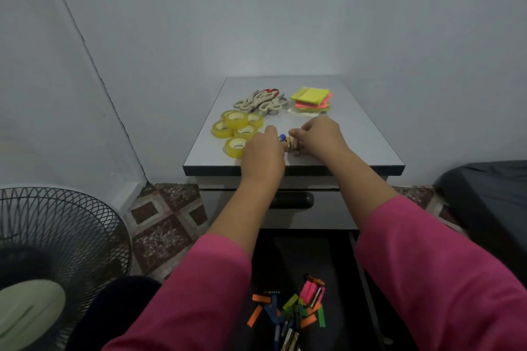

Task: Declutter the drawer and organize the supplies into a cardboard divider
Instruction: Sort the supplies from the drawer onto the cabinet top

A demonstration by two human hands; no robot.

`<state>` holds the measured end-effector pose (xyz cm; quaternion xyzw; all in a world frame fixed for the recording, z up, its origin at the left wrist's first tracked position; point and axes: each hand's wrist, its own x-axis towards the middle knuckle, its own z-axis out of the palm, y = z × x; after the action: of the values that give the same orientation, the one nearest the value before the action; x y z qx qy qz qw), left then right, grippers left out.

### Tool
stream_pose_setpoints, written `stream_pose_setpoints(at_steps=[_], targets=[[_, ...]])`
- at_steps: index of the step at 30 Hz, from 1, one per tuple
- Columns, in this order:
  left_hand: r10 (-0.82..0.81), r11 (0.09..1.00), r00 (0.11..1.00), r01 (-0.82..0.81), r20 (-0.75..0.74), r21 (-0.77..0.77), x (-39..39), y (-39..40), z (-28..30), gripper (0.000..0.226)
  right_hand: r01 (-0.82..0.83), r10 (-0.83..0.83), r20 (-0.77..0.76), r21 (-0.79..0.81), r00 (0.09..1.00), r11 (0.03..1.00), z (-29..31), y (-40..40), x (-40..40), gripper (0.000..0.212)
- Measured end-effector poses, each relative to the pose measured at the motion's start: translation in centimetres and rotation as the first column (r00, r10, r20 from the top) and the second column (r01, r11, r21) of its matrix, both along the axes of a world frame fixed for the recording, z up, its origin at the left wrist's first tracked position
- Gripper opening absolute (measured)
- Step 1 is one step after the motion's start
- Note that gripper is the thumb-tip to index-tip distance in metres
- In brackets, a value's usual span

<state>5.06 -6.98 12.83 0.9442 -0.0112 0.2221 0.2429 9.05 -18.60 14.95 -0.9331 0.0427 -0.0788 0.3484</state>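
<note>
left hand (263, 148) curled, grasping small blue-tipped item (282, 138) | right hand (319, 134) pinching, contents unclear | cabinet top (356, 137)

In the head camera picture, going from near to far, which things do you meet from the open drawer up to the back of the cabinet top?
Coloured strips and pens in the drawer → drawer handle → left hand and right hand → tape rolls → scissors and sticky notes.
</note>
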Motion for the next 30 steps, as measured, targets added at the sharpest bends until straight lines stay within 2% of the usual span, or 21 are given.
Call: stream_pose_setpoints(at_steps=[3, 7, 10, 13, 15, 16, 19, 21, 26, 30], targets=[[-0.079, 0.995, 0.996, 0.081, -0.033, 0.056, -0.1, 0.6, -0.4, 0.024, -0.089, 0.086, 0.040, 0.068, 0.995, 0.994, -0.3, -0.6, -0.8, 0.037], [-0.131, 0.988, 0.991, 0.133, -0.035, 0.079, -0.7, 1.2, -0.8, 0.023, -0.273, 0.272, 0.021, 0.091, 0.962, 0.958, -1.1, -1.5, -2.1, 0.055], [-0.125, 0.988, 0.990, 0.129, -0.060, 0.085, -1.0, 1.3, -0.3, 0.026, -0.301, 0.298, 0.039, 0.075, 0.954, 0.951, -1.5, -1.6, -2.6, 0.059], [-0.133, 0.991, 0.987, 0.131, 0.092, 0.024, -1.0, 2.2, -0.1, 0.030, -0.332, 0.336, 0.100, -0.059, 0.936, 0.942, -1.5, -1.3, -2.5, 0.057], [-0.085, 0.996, 0.975, 0.088, 0.207, -0.007, -0.3, 3.5, -0.1, 0.032, -0.380, 0.405, 0.107, -0.194, 0.908, 0.904, -1.7, -0.9, -2.3, 0.055], [-0.071, 0.997, 0.974, 0.072, 0.213, 0.001, 0.2, 4.2, -0.2, 0.032, -0.412, 0.446, 0.102, -0.245, 0.889, 0.877, -1.9, -0.7, -2.1, 0.053], [-0.097, 0.989, 0.992, 0.087, 0.079, 0.119, 2.4, 5.9, 0.0, 0.033, -0.500, 0.560, 0.065, -0.372, 0.826, 0.782, -2.8, 0.0, -1.7, 0.047], [-0.127, 0.972, 0.992, 0.124, 0.003, 0.199, 3.5, 6.5, 0.4, 0.035, -0.520, 0.585, 0.049, -0.401, 0.810, 0.754, -3.1, 0.5, -1.7, 0.042], [-0.141, 0.952, 0.983, 0.168, -0.120, 0.257, 4.9, 6.6, 1.0, 0.038, -0.418, 0.552, 0.172, -0.484, 0.816, 0.769, -3.6, 1.9, -0.7, 0.033], [-0.110, 0.973, 0.979, 0.141, -0.174, 0.180, 4.1, 6.2, 1.1, 0.036, -0.331, 0.458, 0.177, -0.476, 0.871, 0.815, -4.0, 2.6, 1.2, 0.029]])
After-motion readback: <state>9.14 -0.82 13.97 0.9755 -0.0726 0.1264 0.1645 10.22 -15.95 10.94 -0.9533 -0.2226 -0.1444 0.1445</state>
